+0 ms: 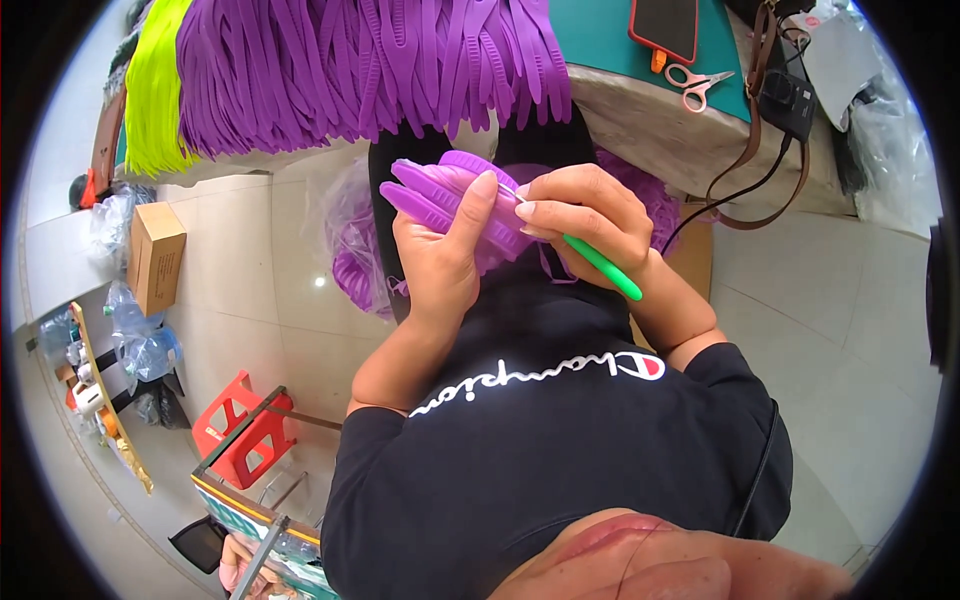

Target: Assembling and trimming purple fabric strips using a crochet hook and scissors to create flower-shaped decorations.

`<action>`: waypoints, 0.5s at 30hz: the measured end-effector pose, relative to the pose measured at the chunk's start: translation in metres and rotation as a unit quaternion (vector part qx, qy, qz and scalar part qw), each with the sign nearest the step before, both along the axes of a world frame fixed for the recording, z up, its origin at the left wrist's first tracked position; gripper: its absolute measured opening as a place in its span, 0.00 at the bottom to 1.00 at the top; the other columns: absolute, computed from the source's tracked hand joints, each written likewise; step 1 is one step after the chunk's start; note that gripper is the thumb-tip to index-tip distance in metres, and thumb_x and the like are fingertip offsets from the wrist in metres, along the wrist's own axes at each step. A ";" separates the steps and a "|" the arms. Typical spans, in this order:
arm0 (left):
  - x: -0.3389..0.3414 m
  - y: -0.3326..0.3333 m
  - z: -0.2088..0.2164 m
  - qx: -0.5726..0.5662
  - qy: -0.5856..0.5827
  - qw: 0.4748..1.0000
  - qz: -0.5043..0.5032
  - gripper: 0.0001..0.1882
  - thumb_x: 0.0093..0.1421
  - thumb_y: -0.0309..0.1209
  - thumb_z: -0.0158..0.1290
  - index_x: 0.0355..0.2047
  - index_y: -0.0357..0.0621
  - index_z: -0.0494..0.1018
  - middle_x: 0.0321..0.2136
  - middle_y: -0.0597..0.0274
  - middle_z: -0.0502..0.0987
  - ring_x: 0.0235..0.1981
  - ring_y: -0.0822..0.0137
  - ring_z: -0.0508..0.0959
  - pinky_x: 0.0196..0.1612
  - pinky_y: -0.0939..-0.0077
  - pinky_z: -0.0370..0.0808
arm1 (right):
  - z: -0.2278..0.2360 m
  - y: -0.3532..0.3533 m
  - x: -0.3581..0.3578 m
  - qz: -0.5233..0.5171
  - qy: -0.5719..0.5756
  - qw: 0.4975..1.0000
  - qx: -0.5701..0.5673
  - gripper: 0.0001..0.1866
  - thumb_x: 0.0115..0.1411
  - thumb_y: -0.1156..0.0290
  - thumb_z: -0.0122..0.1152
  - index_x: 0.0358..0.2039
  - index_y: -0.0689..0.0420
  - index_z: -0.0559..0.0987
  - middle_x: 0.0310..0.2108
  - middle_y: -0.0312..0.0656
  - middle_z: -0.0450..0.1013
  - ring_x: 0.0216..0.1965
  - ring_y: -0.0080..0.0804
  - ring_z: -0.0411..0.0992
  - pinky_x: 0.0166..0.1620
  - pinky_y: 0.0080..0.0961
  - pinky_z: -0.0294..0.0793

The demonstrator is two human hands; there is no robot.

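Observation:
My left hand (440, 245) is closed around a bunch of purple rubber straps (425, 190) with ribbed ends, its thumb pressed on top. The straps fan out past the fingers to the left. In my right hand (595, 210) is a slim tool with a green handle (604, 268). Its thin tip meets the straps between the fingertips of both hands, but the tip's shape is too small to make out. Both hands are held close together above my lap.
Ahead, many purple straps (370, 70) hang over the table's edge beside yellow-green ones (152, 95). A phone (664, 25), pink-handled scissors (696, 84) and a black device on a cable (787, 102) are at the right. A plastic bag (352, 225) of purple straps lies below. Red stool (243, 430), cardboard box (155, 258) at left.

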State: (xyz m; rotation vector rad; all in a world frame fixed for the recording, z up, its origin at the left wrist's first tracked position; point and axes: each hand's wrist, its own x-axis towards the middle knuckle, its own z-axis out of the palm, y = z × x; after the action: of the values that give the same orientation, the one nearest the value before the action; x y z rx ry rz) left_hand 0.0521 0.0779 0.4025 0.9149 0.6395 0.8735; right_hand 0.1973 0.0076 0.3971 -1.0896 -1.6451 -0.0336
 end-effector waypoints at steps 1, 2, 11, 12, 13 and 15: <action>0.001 -0.001 0.000 0.001 -0.006 1.000 0.002 0.05 0.59 0.26 0.54 0.32 0.36 0.73 0.25 0.60 0.77 0.25 0.74 0.76 0.30 0.82 0.73 | 0.000 0.000 0.001 0.000 0.000 1.000 0.000 0.12 0.47 0.79 0.66 0.34 0.62 0.77 0.31 0.45 0.73 0.30 0.36 0.74 0.32 0.26 0.75; 0.001 -0.001 0.001 0.002 -0.013 1.000 0.003 0.05 0.59 0.26 0.54 0.32 0.36 0.73 0.25 0.61 0.77 0.25 0.74 0.76 0.30 0.82 0.73 | 0.001 0.000 0.002 0.003 0.001 1.000 -0.001 0.12 0.47 0.79 0.66 0.34 0.62 0.77 0.31 0.45 0.73 0.30 0.36 0.74 0.32 0.26 0.75; 0.002 -0.004 0.003 0.200 0.165 0.964 0.056 0.06 0.59 0.27 0.55 0.30 0.35 0.74 0.23 0.63 0.78 0.23 0.76 0.76 0.28 0.84 0.71 | 0.015 -0.007 -0.001 -0.054 -0.047 0.994 -0.079 0.09 0.47 0.78 0.65 0.30 0.61 0.77 0.30 0.45 0.72 0.27 0.35 0.70 0.28 0.24 0.71; 0.002 -0.004 0.001 0.200 0.165 0.964 0.056 0.06 0.59 0.27 0.55 0.30 0.35 0.74 0.23 0.63 0.78 0.23 0.76 0.76 0.28 0.84 0.71 | 0.019 -0.009 -0.001 -0.073 -0.066 0.985 -0.145 0.07 0.47 0.78 0.65 0.29 0.61 0.77 0.29 0.44 0.71 0.26 0.34 0.69 0.26 0.23 0.68; 0.000 -0.004 -0.002 0.226 0.184 0.955 0.057 0.06 0.59 0.27 0.55 0.29 0.34 0.74 0.22 0.64 0.78 0.23 0.76 0.76 0.27 0.84 0.71 | 0.020 -0.009 0.002 -0.066 -0.057 0.979 -0.186 0.03 0.51 0.78 0.62 0.27 0.61 0.76 0.22 0.39 0.69 0.20 0.27 0.63 0.24 0.20 0.63; -0.002 -0.004 -0.008 0.230 0.180 0.954 0.065 0.07 0.59 0.27 0.55 0.28 0.34 0.74 0.22 0.64 0.78 0.23 0.76 0.76 0.27 0.83 0.71 | 0.036 -0.013 0.009 -0.005 0.155 0.946 -0.286 0.03 0.54 0.77 0.59 0.27 0.62 0.75 0.19 0.36 0.67 0.18 0.25 0.62 0.24 0.19 0.62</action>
State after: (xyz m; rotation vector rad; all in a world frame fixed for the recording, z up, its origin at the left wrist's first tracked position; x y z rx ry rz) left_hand 0.0504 0.0742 0.3947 1.4876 0.8336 1.0045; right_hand 0.2060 -0.0051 0.4326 -1.4505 -1.3899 0.6144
